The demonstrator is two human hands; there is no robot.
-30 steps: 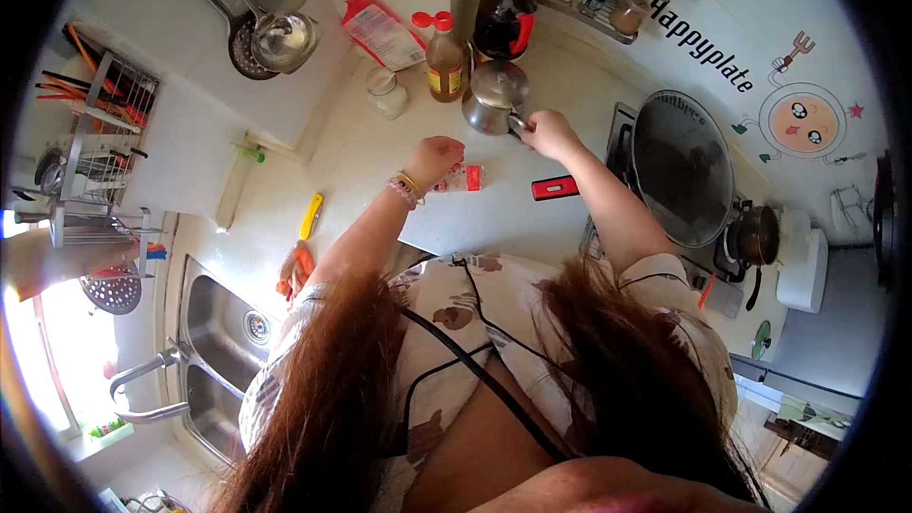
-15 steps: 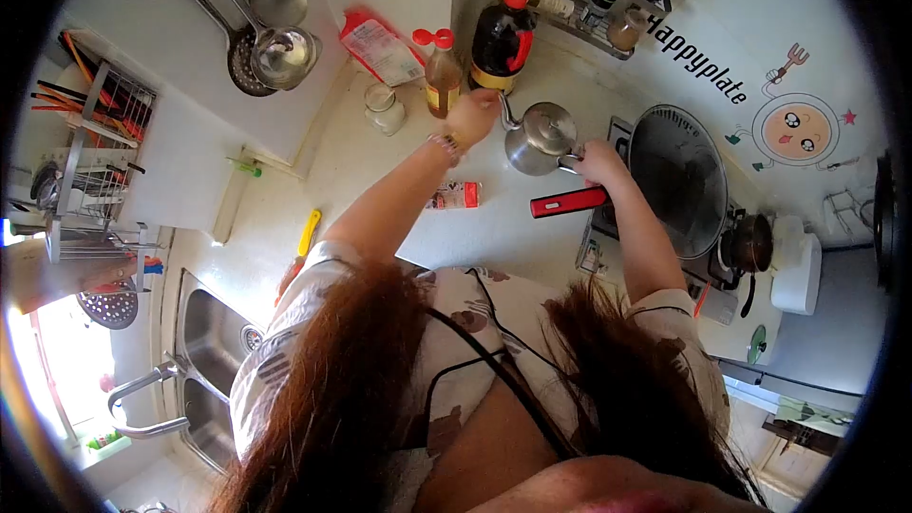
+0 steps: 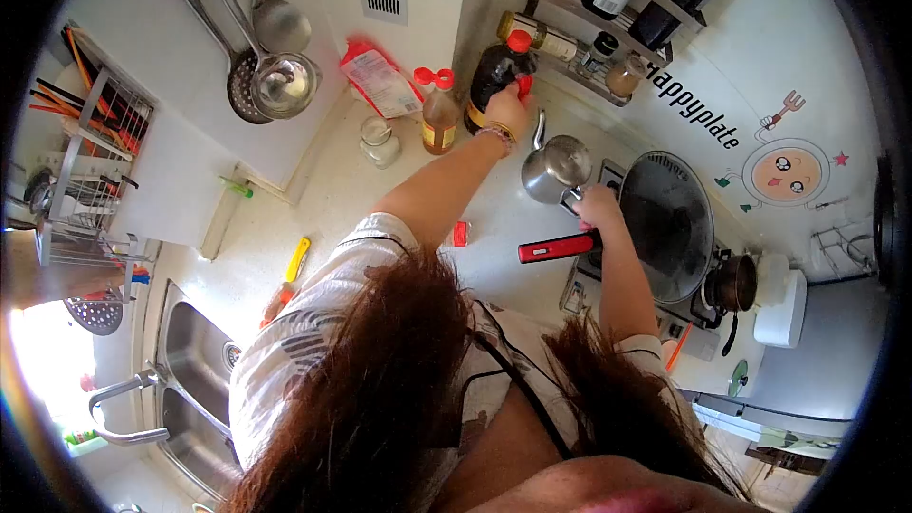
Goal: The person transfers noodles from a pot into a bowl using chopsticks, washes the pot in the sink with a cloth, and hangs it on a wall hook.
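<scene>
My right hand (image 3: 598,208) is closed on the handle of a small metal kettle (image 3: 556,169), beside the stove's left edge. With my left hand (image 3: 509,110) I grip the large dark bottle (image 3: 495,71) with a red cap, at its red handle. Just left of that bottle stands a smaller bottle of brown liquid (image 3: 439,123) with a red cap. A glass jar (image 3: 380,142) is further left. Below the kettle a red handle (image 3: 556,248) reaches out from the pan area. Part of a red-and-white packet (image 3: 461,234) shows beside my left arm.
A large lidded pan (image 3: 667,226) sits on the stove, with a small pot (image 3: 730,282) to its right. A spice rack (image 3: 608,0) hangs above the bottles. The sink (image 3: 195,334) and a yellow-handled tool (image 3: 297,259) are at left.
My right hand has moved the kettle rightwards and towards the stove. My left hand has gone from beside the metal kettle's spout to the dark bottle and closed on its handle.
</scene>
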